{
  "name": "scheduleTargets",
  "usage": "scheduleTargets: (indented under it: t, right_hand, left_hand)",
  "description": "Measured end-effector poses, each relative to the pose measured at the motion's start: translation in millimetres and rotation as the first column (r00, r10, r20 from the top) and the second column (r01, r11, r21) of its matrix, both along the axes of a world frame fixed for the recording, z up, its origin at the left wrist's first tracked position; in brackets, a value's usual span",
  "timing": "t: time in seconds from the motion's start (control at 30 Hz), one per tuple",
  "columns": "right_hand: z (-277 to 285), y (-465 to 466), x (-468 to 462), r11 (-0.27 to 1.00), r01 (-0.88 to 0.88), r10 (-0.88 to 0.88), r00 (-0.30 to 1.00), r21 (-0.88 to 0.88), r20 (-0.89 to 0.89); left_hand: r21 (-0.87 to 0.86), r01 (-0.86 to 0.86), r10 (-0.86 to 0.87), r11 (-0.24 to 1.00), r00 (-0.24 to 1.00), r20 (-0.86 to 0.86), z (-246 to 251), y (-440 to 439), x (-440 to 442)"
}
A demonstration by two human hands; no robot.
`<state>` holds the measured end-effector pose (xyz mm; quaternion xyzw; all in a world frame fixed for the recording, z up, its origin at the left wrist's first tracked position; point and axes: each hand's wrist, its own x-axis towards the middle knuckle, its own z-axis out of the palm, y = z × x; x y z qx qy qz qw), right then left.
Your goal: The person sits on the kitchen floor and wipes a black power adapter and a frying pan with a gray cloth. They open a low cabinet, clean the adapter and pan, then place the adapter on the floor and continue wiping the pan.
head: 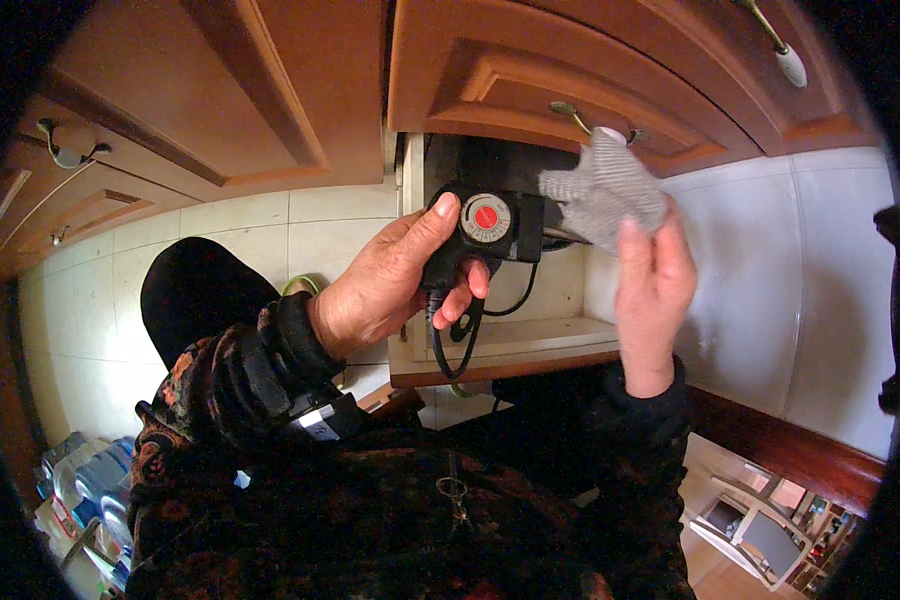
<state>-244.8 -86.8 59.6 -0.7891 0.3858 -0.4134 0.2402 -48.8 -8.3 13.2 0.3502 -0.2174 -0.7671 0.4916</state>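
My left hand (397, 277) holds a black appliance control unit (525, 225) with a round dial (486, 217), red in its centre. The thumb rests beside the dial and the fingers curl under the housing. A black cord (450, 360) loops down from the unit and back up. My right hand (652, 285) pinches a grey ribbed cloth (615, 187) just right of the unit. The cloth hangs over a metal rod at the unit's right side and hides part of it. Below both hands is a pulled-out drawer (495, 367) with pale inner walls.
Brown wooden cabinet fronts (300, 97) with handles run along the top. A white tiled wall (750, 277) rises at right. Plastic bottles (101, 480) stand on the tiled floor (232, 210) at lower left. A chair (757, 525) is at lower right.
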Motion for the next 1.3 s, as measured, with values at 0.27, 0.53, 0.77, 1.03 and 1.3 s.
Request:
scheduleTargets:
  t: [0.27, 0.53, 0.77, 1.03, 1.3]
  right_hand:
    - [-14, 7, 16, 0.917, -0.34, 0.263, 0.907, -0.207, -0.328]
    - [-15, 8, 19, 0.863, -0.423, 0.317, 0.879, -0.276, -0.357]
    - [-14, 13, 21, 0.878, -0.411, 0.307, 0.877, -0.246, -0.371]
    - [-8, 7, -1, 0.871, -0.466, 0.365, 0.824, -0.154, -0.433]
    - [0, 5, -7, 0.974, 0.21, -0.219, 0.969, 0.083, 0.112]
  left_hand:
    - [0.027, -0.029, 0.029, 0.999, 1.0, -0.004, -2, 1, -3]
    - [0.017, -0.036, 0.036, 0.999, 0.999, -0.015, 1, 2, -3]
    - [0.033, -0.043, 0.043, 0.999, 0.999, -0.01, -2, 2, -4]
    - [-0.042, -0.135, 0.136, 0.99, 0.991, 0.015, -1, -3, 8]
    - [-0.034, -0.056, 0.055, 0.998, 0.998, -0.037, -5, 1, 3]
